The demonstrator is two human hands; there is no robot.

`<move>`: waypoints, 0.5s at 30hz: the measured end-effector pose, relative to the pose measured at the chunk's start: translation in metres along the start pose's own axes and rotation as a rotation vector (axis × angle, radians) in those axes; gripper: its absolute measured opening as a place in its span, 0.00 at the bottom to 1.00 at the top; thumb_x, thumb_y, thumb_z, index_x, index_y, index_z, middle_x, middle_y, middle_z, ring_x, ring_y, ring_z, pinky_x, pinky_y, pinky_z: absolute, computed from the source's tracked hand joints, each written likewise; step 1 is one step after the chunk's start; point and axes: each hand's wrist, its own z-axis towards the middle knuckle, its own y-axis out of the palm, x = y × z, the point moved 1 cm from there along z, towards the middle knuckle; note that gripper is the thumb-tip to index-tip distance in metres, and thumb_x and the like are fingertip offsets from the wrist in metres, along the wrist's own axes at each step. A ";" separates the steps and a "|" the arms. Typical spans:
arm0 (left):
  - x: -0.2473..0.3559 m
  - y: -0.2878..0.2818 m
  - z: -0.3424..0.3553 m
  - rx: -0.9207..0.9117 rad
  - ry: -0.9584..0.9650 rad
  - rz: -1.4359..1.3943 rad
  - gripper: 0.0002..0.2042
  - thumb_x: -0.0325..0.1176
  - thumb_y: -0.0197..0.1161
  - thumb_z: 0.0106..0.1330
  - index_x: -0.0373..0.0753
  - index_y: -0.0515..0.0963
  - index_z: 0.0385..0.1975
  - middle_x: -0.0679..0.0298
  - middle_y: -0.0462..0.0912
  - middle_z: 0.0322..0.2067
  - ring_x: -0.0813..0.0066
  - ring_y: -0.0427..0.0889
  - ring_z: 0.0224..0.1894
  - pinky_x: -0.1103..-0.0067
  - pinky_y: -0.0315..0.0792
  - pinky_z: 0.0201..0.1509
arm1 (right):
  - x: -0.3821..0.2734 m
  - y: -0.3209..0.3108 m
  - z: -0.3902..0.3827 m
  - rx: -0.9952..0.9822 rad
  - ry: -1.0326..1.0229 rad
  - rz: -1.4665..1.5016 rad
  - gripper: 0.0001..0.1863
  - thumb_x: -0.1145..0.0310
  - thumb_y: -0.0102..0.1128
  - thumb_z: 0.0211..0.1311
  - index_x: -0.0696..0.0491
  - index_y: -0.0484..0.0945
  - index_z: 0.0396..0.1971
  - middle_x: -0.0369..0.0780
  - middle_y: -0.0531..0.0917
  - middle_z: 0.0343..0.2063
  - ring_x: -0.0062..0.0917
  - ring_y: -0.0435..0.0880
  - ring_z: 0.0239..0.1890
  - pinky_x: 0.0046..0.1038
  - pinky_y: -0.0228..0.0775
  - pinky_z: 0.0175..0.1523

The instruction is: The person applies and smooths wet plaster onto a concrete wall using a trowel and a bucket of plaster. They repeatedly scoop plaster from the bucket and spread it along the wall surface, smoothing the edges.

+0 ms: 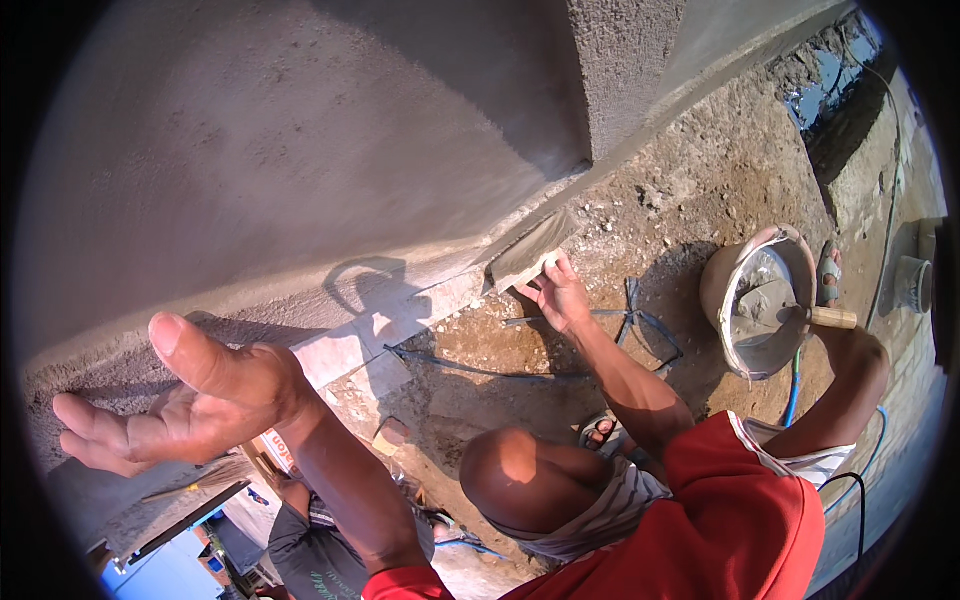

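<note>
My left hand [200, 395] is open at the lower left, fingers loosely curled, near the rough edge below the grey plastered wall [260, 150]. My right hand [555, 295] grips the lower edge of a flat, grey-beige piece [525, 255] held against the strip at the wall's base; I cannot make out whether it is a tool or a slab. A pale ledge [350, 345] runs along the base between my hands. At the right, a round bucket [735, 275] holds grey mix and a trowel with a wooden handle [830, 316].
A co-worker [320, 550] in a dark shirt is below my left arm. Blue hose and straps [650, 335] lie on the rubbly ground [680, 170]. A dark trench [840, 110] is at the upper right; a small container [910, 285] stands beyond the bucket.
</note>
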 end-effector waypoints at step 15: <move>-0.012 -0.002 0.000 -0.003 0.204 0.036 0.34 0.41 0.65 0.54 0.30 0.61 0.58 0.43 0.50 0.59 0.53 0.46 0.65 0.59 0.44 0.66 | 0.015 0.081 -0.035 0.009 -0.181 -0.119 0.21 0.70 0.52 0.64 0.47 0.63 0.56 0.33 0.75 0.46 0.21 0.77 0.46 0.32 0.76 0.44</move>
